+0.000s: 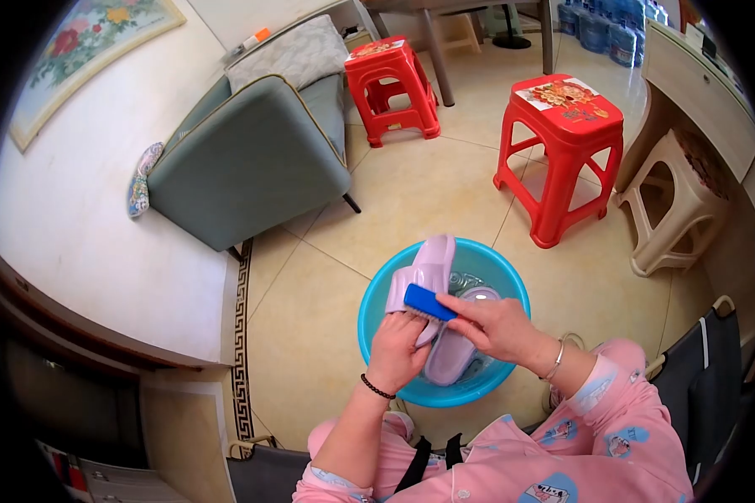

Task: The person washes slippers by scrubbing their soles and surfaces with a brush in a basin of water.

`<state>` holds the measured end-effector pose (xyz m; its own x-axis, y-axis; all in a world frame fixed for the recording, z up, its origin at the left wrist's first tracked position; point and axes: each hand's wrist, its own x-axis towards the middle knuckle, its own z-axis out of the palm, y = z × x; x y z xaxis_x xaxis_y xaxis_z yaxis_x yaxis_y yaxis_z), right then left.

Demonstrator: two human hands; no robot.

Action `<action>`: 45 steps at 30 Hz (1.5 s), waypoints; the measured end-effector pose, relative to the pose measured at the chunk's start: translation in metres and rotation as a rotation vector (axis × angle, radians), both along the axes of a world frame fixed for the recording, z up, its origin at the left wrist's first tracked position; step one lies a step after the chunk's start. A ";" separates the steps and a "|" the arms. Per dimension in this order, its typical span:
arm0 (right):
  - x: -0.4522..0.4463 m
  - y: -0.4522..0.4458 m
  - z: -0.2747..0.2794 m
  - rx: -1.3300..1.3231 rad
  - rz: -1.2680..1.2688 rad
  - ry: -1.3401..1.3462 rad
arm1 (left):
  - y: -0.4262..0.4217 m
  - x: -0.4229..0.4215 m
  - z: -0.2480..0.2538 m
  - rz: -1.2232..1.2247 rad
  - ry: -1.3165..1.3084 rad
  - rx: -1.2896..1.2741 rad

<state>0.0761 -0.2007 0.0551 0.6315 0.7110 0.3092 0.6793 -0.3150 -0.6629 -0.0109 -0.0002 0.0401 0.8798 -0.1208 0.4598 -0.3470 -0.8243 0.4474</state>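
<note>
Over a round blue basin [512, 282], my left hand [397, 348] holds up a light purple slipper [432, 272], with its fingers at the strap opening. My right hand [497, 325] grips a blue brush [429, 300], whose pale bristles are against or close over the slipper near the strap. A second purple slipper [451, 356] lies in the basin below my hands, in what looks like clear water. My left fingertips are partly hidden by the slipper and brush.
Two red stools [562, 117] [392, 84] stand ahead on the tiled floor. A beige stool [675, 197] is beside the desk [705, 84] at the right. At the left stands a grey-green sofa [252, 168]. Water bottles [622, 42] are at the back right.
</note>
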 end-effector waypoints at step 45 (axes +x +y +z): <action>0.003 -0.002 -0.006 0.007 -0.051 -0.102 | -0.002 -0.001 0.003 -0.098 0.067 0.140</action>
<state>0.0790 -0.2031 0.0489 0.6319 0.6765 0.3783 0.7264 -0.3465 -0.5936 -0.0114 -0.0027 0.0432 0.8887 -0.2660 0.3733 -0.4019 -0.8439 0.3554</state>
